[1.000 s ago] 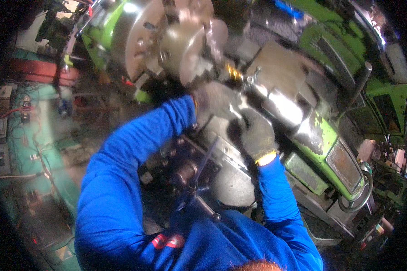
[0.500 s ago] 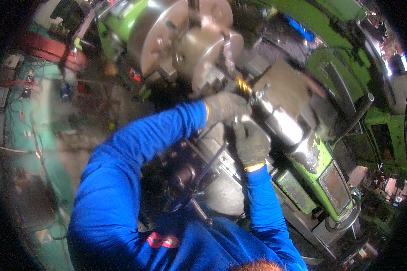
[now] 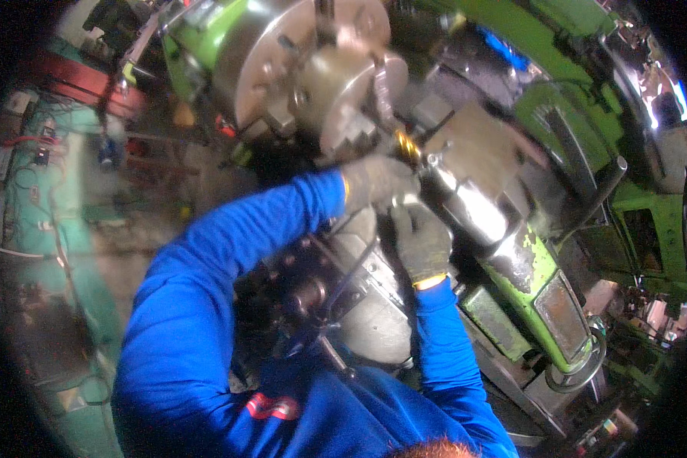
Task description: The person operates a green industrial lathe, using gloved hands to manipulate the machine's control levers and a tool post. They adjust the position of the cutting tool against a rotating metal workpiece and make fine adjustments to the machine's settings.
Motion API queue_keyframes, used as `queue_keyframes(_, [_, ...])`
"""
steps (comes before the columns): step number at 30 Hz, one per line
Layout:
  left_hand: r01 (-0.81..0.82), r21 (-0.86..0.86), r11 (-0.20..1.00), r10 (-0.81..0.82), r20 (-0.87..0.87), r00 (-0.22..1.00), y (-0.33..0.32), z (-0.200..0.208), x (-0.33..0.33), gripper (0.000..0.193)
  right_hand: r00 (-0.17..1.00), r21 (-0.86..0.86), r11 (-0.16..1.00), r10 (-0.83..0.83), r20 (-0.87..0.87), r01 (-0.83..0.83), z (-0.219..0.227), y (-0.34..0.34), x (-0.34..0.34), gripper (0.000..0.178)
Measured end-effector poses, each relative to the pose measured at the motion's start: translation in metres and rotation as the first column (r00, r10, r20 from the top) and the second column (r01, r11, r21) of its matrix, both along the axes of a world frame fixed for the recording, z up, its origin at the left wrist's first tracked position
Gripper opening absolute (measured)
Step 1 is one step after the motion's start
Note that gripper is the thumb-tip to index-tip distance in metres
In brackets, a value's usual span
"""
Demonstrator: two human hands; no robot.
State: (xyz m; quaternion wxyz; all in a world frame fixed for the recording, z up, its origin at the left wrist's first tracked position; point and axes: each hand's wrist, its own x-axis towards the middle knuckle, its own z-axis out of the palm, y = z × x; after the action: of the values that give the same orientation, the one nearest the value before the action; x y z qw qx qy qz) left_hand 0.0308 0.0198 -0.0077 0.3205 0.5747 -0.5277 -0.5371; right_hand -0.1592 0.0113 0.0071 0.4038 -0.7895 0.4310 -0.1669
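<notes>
My two hands, in dark work gloves with yellow cuffs, meet over the carriage of a lathe. My left hand (image 3: 378, 182) reaches in from the left with its fingers curled toward the right hand. My right hand (image 3: 424, 240) is closed just below it, a small bright metal piece (image 3: 404, 200) showing at its fingertips. What either hand grips is mostly hidden by the gloves. Just beyond them a gold twist drill (image 3: 408, 145) points from the shiny tailstock quill (image 3: 477, 214) toward the stepped jaws of the chuck (image 3: 271, 69).
On the right stands the worn green tailstock (image 3: 530, 282) with its handwheel (image 3: 584, 374) and a lever (image 3: 614, 179). Below my hands are the metal slide (image 3: 374, 328) and a ball-ended handle (image 3: 336, 357). Blurred green flooring (image 3: 61, 191) lies at the left.
The whole view has shifted very slightly. Both hands keep nearly the same place and closed pose beside the drill.
</notes>
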Motion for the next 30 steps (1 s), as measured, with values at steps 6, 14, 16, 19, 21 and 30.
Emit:
queue_keyframes(6, [0.045, -0.01, 0.999, -0.044, 0.103, 0.994, 0.002, 0.007, -0.001, 0.029, 0.995, -0.121, 0.991, 0.054, -0.09, -0.064, -0.008, 0.001, -0.001, 0.034])
queue_keyframes(14, [-0.023, 0.032, 0.999, 0.027, -0.155, 0.988, 0.006, -0.021, 0.007, 0.03, 0.901, -0.021, 0.958, 0.261, -0.346, -0.286, 0.042, -0.009, 0.006, 0.026])
queue_keyframes(16, [0.033, 0.008, 0.999, -0.032, -0.119, 0.992, 0.006, -0.024, 0.008, 0.031, 0.868, -0.015, 0.943, 0.299, -0.397, -0.332, 0.053, -0.01, 0.01, 0.023])
queue_keyframes(19, [0.057, 0.055, 0.997, -0.052, -0.082, 0.995, 0.004, -0.018, 0.006, 0.034, 0.87, -0.098, 0.928, 0.295, -0.395, -0.359, 0.042, -0.012, 0.011, 0.018])
queue_keyframes(21, [0.084, -0.036, 0.996, -0.085, -0.019, 0.996, 0.005, -0.02, 0.01, 0.037, 0.857, -0.101, 0.921, 0.304, -0.417, -0.376, 0.043, -0.013, 0.016, 0.019])
queue_keyframes(30, [0.241, -0.423, 0.873, -0.141, 0.254, 0.957, -0.01, -0.104, 0.022, 0.033, 0.856, -0.08, 0.923, 0.313, -0.411, -0.376, 0.056, -0.002, 0.01, 0.033])
